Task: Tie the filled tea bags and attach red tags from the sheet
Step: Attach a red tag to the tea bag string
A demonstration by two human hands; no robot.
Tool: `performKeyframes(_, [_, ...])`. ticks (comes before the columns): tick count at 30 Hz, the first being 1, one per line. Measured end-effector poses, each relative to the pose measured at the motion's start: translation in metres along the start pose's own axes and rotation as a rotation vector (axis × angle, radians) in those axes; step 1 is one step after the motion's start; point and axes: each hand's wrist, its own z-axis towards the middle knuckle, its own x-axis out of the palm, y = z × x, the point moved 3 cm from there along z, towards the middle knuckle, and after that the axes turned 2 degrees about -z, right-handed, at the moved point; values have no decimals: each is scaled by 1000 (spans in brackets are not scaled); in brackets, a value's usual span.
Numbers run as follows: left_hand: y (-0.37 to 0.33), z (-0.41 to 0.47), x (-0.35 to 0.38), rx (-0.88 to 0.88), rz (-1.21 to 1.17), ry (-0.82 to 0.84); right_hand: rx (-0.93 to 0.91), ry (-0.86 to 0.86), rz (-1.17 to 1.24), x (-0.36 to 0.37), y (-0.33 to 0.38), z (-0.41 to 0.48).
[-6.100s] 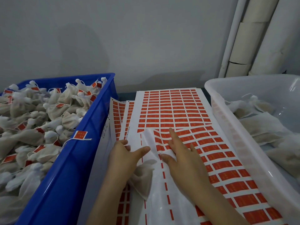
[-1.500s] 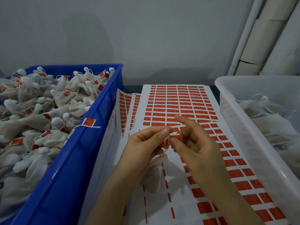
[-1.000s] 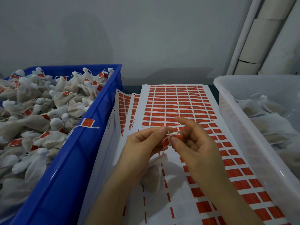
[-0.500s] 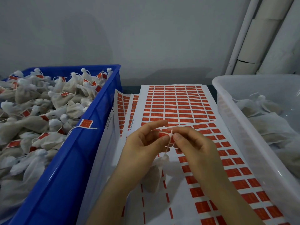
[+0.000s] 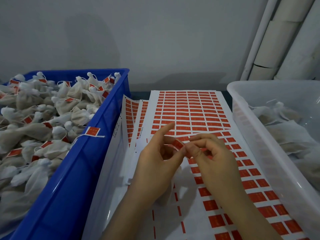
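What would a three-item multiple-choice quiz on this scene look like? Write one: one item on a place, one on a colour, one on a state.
1. Where do the tagged tea bags lie?
A. in the blue crate
B. on the sheet
C. in the clear bin

2. What colour are the tags on the sheet?
A. green
B. red
C. yellow

3. What is happening to the tag between the hands?
A. it lies flat on the sheet
B. both hands pinch it
C. it hangs over the crate rim

Key: 1 A, the bags with red tags fill the blue crate. 2 B, rows of red rectangles. 3 B, the left hand and right hand meet on it above the sheet.
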Motion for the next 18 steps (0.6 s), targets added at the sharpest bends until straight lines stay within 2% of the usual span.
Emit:
performKeyframes(6, [4, -2, 6, -96, -170, -52, 176, -7, 219, -4, -3, 0])
performKeyframes(10, [2, -6, 10, -22, -197, -59, 265, -35, 302, -3, -9, 0])
performKeyframes(15, [6, -10, 9, 59, -72, -234, 240, -52, 198, -5, -7, -1])
performKeyframes(18, [7, -9, 10, 59, -51, -247, 137, -44, 91, -5, -3, -2])
